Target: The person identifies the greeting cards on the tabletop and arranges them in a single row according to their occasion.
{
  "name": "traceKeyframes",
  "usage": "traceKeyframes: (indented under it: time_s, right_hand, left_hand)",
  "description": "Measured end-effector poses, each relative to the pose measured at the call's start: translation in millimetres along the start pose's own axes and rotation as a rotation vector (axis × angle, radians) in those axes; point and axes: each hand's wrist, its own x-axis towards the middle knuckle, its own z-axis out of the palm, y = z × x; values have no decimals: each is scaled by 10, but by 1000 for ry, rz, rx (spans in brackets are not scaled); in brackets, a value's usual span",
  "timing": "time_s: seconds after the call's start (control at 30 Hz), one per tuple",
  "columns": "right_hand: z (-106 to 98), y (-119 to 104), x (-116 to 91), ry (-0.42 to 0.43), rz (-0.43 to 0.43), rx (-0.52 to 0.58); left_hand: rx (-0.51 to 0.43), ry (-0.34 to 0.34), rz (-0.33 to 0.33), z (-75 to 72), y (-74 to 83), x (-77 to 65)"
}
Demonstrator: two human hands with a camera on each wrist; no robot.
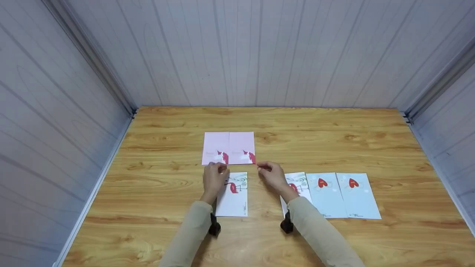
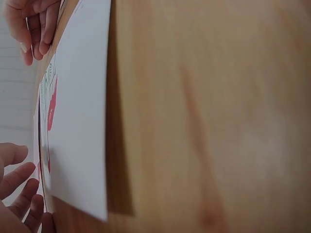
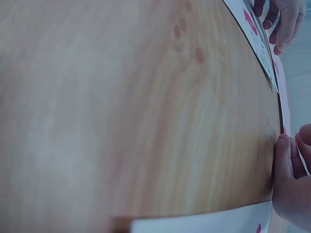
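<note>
Two pink cards point(image 1: 229, 147) lie side by side, each with a red and white print at its lower right. Below them, my left hand point(image 1: 214, 180) is at the lower edge of the left one, fingers loosely bent and apart in the left wrist view. This hand also overlaps a white card point(image 1: 233, 204) with a red bird drawing. My right hand point(image 1: 274, 177) has its fingertips right at the lower right corner of the right pink card; the right wrist view shows those fingers point(image 3: 283, 158) fairly straight. A second white bird card point(image 1: 301, 181) lies partly hidden beneath my right wrist.
Two pale blue cards point(image 1: 343, 200) with red hearts lie in a row to the right of the second bird card. All rest on a wood-grain table point(image 1: 148, 193). Pale panelled walls point(image 1: 237, 55) enclose its back and sides. A dark wrist camera point(image 1: 214, 226) sits under each sleeve.
</note>
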Motion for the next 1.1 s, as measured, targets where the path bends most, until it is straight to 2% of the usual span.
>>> traceKeyframes:
  time_s: [0.1,0.27,0.47,0.67,1.1]
  right_hand:
    - [-3,4,-30,-3,1,-8]
    - [-13,15,-78,-24,35,-23]
    - [-16,33,-92,-22,16,-27]
    - [-17,42,-97,-16,6,-14]
    - [-9,47,-114,-6,-27,16]
  left_hand:
    - [-35,-11,-4,-41,-28,-21]
    - [-31,-19,-3,-98,-91,-66]
    - [-4,-65,20,-162,-161,-97]
    - [39,-122,12,-233,-186,-97]
    - [100,-182,40,-257,-184,-107]
